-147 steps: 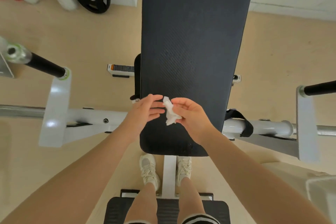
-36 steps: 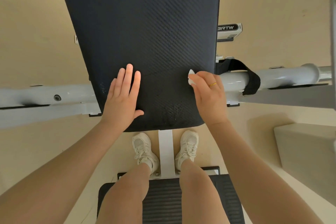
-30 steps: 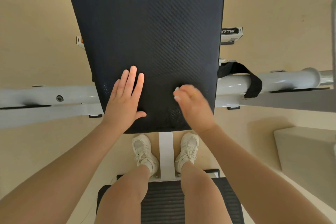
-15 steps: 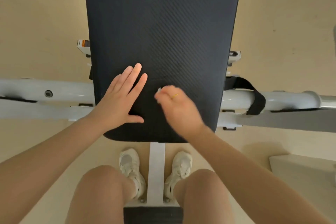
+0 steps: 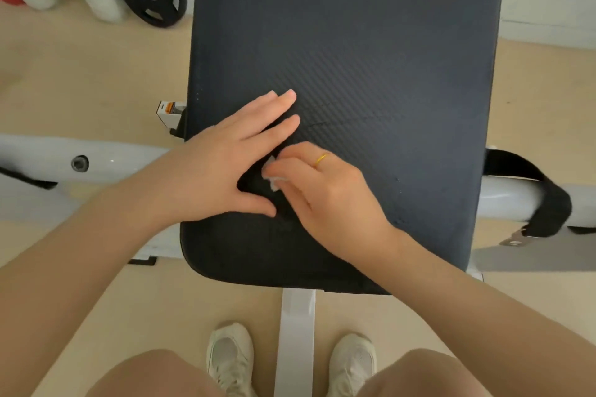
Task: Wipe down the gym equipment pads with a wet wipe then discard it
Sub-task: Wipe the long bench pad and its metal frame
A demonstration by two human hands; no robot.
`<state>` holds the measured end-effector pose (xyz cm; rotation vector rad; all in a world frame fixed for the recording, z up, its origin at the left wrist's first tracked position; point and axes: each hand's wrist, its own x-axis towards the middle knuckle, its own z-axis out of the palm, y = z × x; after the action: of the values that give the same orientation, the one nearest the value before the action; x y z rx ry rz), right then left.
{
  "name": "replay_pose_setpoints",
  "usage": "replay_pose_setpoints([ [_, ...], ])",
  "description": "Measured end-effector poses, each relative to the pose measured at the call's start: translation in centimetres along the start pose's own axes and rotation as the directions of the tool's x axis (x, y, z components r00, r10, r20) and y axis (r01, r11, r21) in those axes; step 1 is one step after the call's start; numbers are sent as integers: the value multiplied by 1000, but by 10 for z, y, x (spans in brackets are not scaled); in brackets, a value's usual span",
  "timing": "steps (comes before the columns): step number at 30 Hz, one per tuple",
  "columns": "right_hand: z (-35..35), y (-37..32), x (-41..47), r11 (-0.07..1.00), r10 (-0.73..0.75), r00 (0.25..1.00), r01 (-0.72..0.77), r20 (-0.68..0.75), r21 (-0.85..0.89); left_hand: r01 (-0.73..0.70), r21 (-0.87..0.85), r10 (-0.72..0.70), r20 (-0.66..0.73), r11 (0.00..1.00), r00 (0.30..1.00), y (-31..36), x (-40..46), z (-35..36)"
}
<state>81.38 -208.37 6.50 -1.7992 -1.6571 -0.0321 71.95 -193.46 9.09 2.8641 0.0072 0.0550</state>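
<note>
Pressing wet wipe (image 5: 272,178) onto pad (image 5: 371,58), right hand (image 5: 325,193).

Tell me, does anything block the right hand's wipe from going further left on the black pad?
Yes. The left hand lies flat on the black textured bench pad, directly left of the crumpled white wet wipe under the right hand.

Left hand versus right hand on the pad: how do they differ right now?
The left hand lies flat and open, fingers extended; the right hand is curled over the wet wipe. The right wears a gold ring; the left shows none. Both rest on the black pad.
</note>
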Motion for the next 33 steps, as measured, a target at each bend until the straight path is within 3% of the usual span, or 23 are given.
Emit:
replay_pose_setpoints([
  [3, 4, -4, 3, 999, 33, 999, -33, -24, 2, 2, 28, -1, -7, 1000, 1000, -6, -4, -7],
  [6, -3, 4, 15, 979, 170, 952, -192, -254, -65, -9, 153, 17, -52, 988, 998, -9, -7, -7],
  [8, 2, -2, 16, 963, 220, 925, -256, -308, -81, 59, 198, -41, -97, 978, 994, -8, -19, -6],
  [12, 30, -38, 8, 964, 221, 967, -236, -126, -126, 208, 94, -206, -26, 974, 978, 1, -55, -8],
  [14, 44, -53, 3, 962, 232, 973, -230, -2, -146, 221, -45, -218, 64, 974, 974, 3, -72, -6],
  [16, 54, -66, 1, 965, 231, 973, -230, -7, -124, 251, -227, -224, 139, 941, 965, 5, -82, -2],
  [19, 57, -65, -2, 978, 179, 984, -177, 9, -115, 274, -356, -264, 78, 893, 961, 7, -85, 9],
  [21, 38, -51, -9, 947, 216, 975, -221, -48, -233, 248, -330, -274, -35, 911, 961, 14, -81, 14],
  [23, 3, -28, -27, 869, 346, 898, -416, -271, -267, 178, -197, -209, -150, 964, 966, 21, -77, 20],
  [25, -30, -7, -50, 769, 483, 753, -608, -447, -195, 109, -11, -109, -194, 994, 975, 29, -73, 25],
  [27, -34, 1, -59, 715, 514, 651, -685, -558, -140, 116, 46, -110, -125, 992, 986, 40, -69, 28],
  [28, -27, -3, -56, 711, 517, 635, -692, -573, -126, 130, 35, -127, -79, 991, 989, 46, -67, 31],
  [30, -3, -19, -45, 758, 467, 719, -626, -516, -186, 146, 30, -145, -57, 989, 988, 55, -65, 38],
  [33, 12, -33, -47, 875, 360, 903, -414, -235, -251, 186, 100, -180, -64, 977, 982, 62, -62, 46],
])
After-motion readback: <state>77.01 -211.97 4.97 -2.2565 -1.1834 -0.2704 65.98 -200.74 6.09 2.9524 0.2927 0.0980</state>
